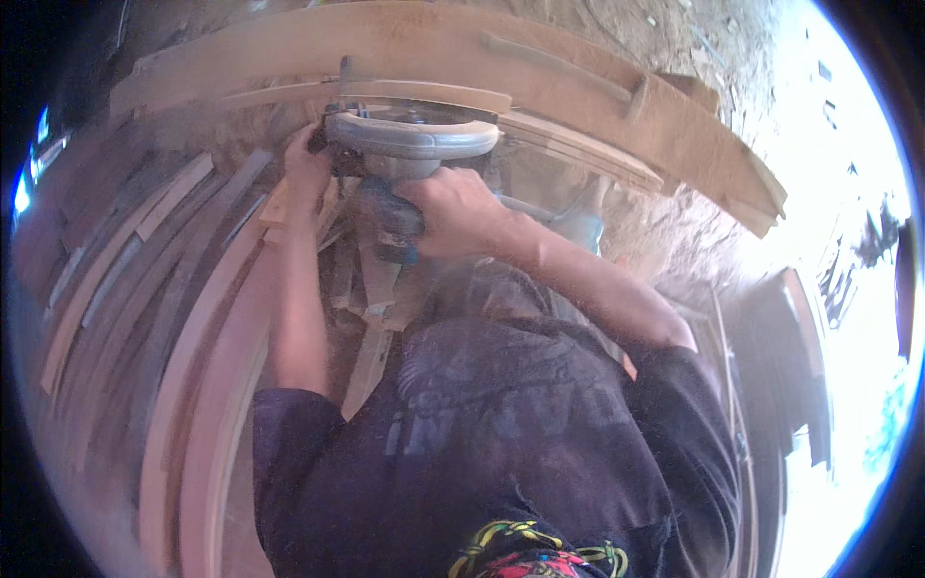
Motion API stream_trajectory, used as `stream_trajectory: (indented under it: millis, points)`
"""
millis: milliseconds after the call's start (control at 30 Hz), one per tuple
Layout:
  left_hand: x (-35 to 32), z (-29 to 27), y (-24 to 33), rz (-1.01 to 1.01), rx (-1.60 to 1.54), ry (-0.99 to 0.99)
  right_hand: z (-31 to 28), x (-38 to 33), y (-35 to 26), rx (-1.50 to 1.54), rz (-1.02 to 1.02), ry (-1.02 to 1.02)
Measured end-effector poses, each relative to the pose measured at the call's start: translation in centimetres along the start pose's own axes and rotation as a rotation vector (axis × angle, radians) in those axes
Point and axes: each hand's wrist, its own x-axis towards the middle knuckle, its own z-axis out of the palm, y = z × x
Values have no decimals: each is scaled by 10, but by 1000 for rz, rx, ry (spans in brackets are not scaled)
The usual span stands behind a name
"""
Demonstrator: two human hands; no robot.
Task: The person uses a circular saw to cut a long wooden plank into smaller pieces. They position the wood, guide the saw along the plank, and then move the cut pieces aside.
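"Where is the tool (412, 144)?"
"Near twelve o'clock, with a big board (385, 48) just past it."
"Who holds it?"
"The right hand (455, 207) has its fingers curled tight around it. The left hand (306, 169) is at its nine o'clock side; I can't tell if those fingers grip."
"And the planks (198, 366)?"
"Off at nine o'clock."

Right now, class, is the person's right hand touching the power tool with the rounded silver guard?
Touching. The head view shows the right hand closed on the dark body of the power tool, with no gap visible.
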Motion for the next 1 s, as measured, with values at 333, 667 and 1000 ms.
stream_trajectory:
  millis: [333, 667, 1000]
  points:
    - [-94, -107, -7, -98, -316, 301, 18, 27, -80, -74, -158, -245]
    - [-182, -49, -85, -391, -493, 263, 64, 7, -84, -124, -20, -499]
    - [-158, -33, -89, -101, -431, 130, 70, -23, -90, -190, 117, -344]
